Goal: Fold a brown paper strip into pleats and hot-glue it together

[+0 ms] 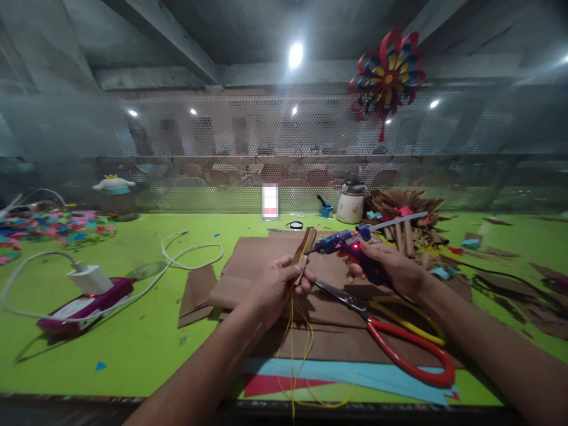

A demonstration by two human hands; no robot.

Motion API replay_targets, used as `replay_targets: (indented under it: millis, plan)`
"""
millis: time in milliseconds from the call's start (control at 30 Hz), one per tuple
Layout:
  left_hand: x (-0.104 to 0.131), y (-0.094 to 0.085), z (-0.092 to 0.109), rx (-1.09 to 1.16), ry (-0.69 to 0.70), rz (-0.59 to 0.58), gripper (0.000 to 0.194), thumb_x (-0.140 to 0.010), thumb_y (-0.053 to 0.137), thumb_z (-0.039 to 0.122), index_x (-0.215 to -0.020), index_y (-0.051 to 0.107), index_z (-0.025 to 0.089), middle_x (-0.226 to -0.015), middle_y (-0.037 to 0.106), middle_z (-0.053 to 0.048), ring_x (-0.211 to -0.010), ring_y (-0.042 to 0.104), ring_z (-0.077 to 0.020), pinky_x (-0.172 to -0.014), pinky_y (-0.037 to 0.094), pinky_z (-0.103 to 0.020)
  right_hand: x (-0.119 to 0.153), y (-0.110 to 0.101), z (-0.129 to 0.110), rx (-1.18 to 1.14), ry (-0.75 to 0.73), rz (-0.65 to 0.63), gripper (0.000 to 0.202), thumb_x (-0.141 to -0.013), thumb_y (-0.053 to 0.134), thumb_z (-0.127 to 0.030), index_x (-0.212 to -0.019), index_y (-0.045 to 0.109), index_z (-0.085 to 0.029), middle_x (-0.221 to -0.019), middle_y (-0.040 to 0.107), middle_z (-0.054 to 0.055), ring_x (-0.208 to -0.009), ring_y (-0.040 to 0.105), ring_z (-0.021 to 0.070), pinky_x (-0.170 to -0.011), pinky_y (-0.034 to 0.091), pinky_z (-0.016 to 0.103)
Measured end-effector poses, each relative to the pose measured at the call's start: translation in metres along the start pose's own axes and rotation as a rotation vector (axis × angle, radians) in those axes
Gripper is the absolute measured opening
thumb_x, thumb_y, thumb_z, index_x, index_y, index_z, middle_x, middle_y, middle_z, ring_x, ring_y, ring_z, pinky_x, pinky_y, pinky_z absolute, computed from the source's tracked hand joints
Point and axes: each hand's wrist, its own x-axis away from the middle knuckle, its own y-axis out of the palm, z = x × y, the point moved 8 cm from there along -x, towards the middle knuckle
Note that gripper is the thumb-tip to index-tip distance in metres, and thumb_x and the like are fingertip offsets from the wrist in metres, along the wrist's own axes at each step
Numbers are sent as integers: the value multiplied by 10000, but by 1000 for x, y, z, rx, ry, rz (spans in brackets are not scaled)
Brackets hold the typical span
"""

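My left hand (284, 283) pinches a narrow folded strip of brown paper (306, 244) with yellow string (291, 331) hanging down from it. In my right hand (393, 266) is a dark blue glue gun (337, 241), a red light glowing on its side and a pale glue stick (399, 221) jutting from the back. The gun's nozzle points left and sits close to the strip; whether it touches, I cannot tell. Scissors (355, 305) with one red and one yellow handle lie beneath my hands, on stacked brown paper sheets (248, 263).
On the left, a white charger (91, 279) is plugged into a purple power strip (84, 305), its cable (195, 266) looping over the green table. A lidded jar (350, 204) stands behind, near brown paper fans (403, 210). Blue paper (346, 374) lies at the front edge.
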Motion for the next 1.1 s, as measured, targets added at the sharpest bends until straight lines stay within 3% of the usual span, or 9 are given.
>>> replay_targets:
  millis: [500,1100]
  plan:
    - [-1,-1,3,3,9,31,116,-738,543,183,-768,551,72,-696,597,-89,-532,498,-75,-463,346,-181,2,9,-6,91,-26,11,363,-819,460,-439,-875,607,-112,-625,534,30,-599,553,141,-626,443,273]
    - [5,9,8,119,-26,-47,85,-747,544,152,-735,552,69,-705,574,-65,-544,479,-62,-489,352,-173,-1,-22,-19,81,-178,204,305,-796,504,-422,-781,600,-133,-627,558,25,-587,541,120,-589,439,236]
